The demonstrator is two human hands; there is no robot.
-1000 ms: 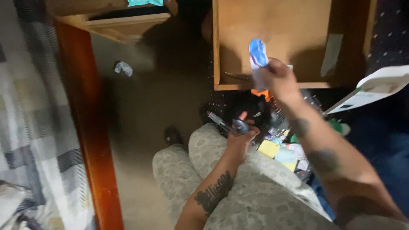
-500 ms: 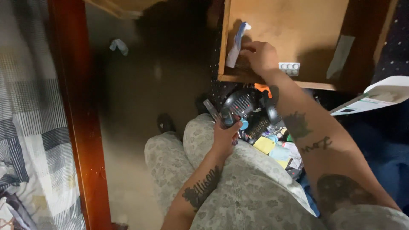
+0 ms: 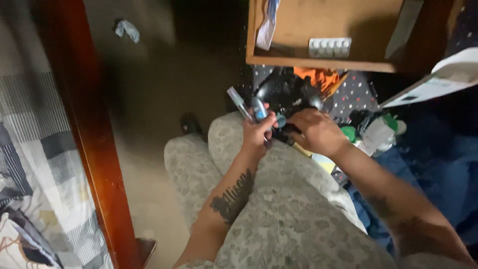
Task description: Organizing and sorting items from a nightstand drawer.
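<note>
My left hand (image 3: 257, 132) rests on my knee and is closed around a few small items (image 3: 253, 108), among them a clear tube and a blue-capped piece. My right hand (image 3: 315, 131) reaches down into a pile of small clutter (image 3: 348, 134) just past my knee, fingers curled over something dark; what it grips is hidden. Above, an open wooden drawer (image 3: 323, 64) holds a blue-and-white packet (image 3: 266, 25) leaning against its left wall and a white blister pack (image 3: 329, 47) near its front edge.
A red-brown wooden bed frame (image 3: 87, 134) runs down the left, with checked bedding (image 3: 30, 164) beyond it. A crumpled scrap (image 3: 127, 29) lies on the carpet. A white box (image 3: 438, 79) sits at the right. My legs in patterned trousers (image 3: 279, 209) fill the lower middle.
My right hand has left the blue-and-white packet in the drawer and come down to the clutter pile by my knee. The left hand stays on my knee with its items.
</note>
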